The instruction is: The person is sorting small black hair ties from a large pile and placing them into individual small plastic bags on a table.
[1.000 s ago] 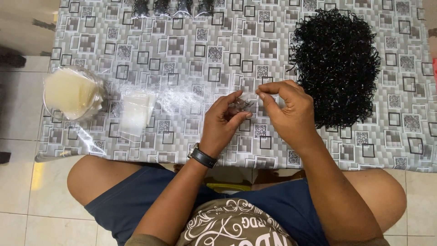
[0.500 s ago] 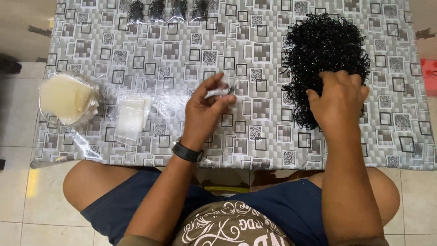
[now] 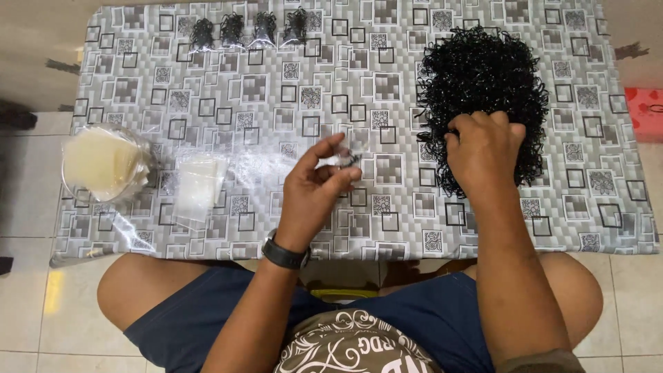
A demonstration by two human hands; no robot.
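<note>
Pale floor tiles surround a low surface (image 3: 207, 83) covered in a grey cloth patterned with squares, seen from the head camera looking straight down past the person's knees and dark blue shorts.

On the right side of the surface lies a big heap of small black curly pieces (image 3: 483, 76). The right hand (image 3: 485, 153) rests on the near edge of that heap, fingers curled down into it; whether it has gripped any pieces cannot be told, since the fingertips are buried. The left hand (image 3: 316, 190), with a dark watch (image 3: 284, 254) on its wrist, is raised just above the middle of the surface, thumb and fingers pinched on a small clear packet (image 3: 347, 159) with something dark inside.

Left of that hand lies a stack of small clear bags (image 3: 199, 185), and further left, near the edge, a clear bag of pale yellowish contents (image 3: 102, 162). Along the far edge, four small filled packets of black pieces (image 3: 248, 27) sit in a row.
</note>
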